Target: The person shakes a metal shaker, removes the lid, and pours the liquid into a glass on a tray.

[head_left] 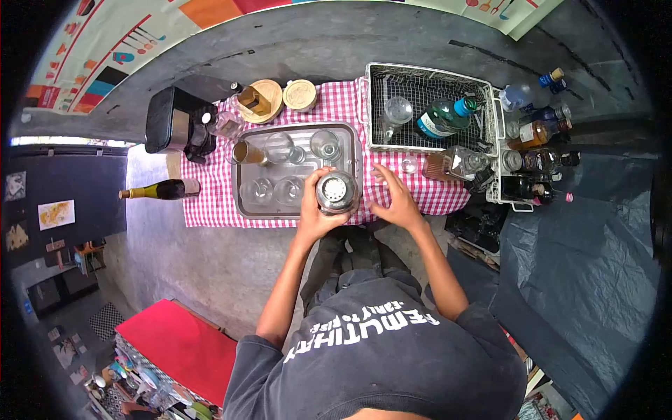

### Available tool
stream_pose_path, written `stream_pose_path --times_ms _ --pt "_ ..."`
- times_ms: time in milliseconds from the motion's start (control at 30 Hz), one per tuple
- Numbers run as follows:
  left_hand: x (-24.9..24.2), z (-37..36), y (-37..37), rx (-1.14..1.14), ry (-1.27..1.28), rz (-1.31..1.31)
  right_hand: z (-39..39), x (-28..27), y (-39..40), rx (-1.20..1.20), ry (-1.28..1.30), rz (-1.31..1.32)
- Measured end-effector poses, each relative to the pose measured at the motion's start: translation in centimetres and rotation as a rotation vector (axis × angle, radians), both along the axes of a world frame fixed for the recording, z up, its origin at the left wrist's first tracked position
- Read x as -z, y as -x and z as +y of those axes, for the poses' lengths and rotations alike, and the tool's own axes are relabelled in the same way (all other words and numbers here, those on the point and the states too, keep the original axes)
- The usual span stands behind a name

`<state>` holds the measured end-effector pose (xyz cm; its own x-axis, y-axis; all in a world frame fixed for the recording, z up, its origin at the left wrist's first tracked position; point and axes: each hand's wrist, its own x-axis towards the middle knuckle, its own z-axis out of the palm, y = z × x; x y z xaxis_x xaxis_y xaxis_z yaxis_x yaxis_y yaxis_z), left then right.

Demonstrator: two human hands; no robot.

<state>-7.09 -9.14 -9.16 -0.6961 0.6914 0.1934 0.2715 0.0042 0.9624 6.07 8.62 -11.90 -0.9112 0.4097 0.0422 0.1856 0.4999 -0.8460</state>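
My left hand (pixel 312 208) is wrapped round a metal cocktail shaker (pixel 337 192), whose perforated strainer top faces up toward me. To the right of the shaker, my right hand (pixel 399 203) is apart from it, fingers spread and nothing in them. Behind and left of the shaker lies a grey tray (pixel 297 131) bearing several clear glasses, among them a stemmed glass (pixel 325 145) and a tumbler (pixel 288 189). A glass of brown liquid (pixel 250 152) is at the tray's left side. A small clear glass (pixel 409 164) sits just beyond my right hand.
A white wire basket (pixel 430 70) at the back right holds a green bottle (pixel 444 119) and a stemmed glass (pixel 397 112). Several bottles crowd the right end. A dark bottle (pixel 164 189) lies at the left by the checked cloth (pixel 210 210). Wooden lids (pixel 299 94) are at the back.
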Motion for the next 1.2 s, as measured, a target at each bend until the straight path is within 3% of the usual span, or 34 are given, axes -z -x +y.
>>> stream_pose_path --times_ms 100,267,600,800,933,1033,1200 --pt "0.4 0.3 -0.6 0.000 -0.034 -0.019 -0.7 -3.8 0.8 -0.239 0.154 0.076" --pt "-1.2 0.8 -1.1 0.025 0.046 -0.047 -2.2 -3.9 2.0 -0.286 0.121 0.123" --pt "-3.2 2.0 -1.9 0.060 0.013 -0.130 -3.5 -3.4 3.0 0.014 0.088 0.387" --pt "-2.7 1.2 -0.5 0.174 -0.092 -0.203 -3.4 -3.8 4.0 0.013 0.104 0.374" --pt "-1.2 -1.1 1.5 0.007 -0.119 -0.022 -4.2 -4.6 5.0 0.061 0.264 0.315" --pt "2.1 -3.6 3.4 -0.374 0.038 0.056 -4.5 -4.4 5.7 0.080 0.267 0.277" --pt "5.3 -4.9 6.6 -0.508 0.218 0.060 -5.4 -4.4 6.9 0.144 0.359 0.283"
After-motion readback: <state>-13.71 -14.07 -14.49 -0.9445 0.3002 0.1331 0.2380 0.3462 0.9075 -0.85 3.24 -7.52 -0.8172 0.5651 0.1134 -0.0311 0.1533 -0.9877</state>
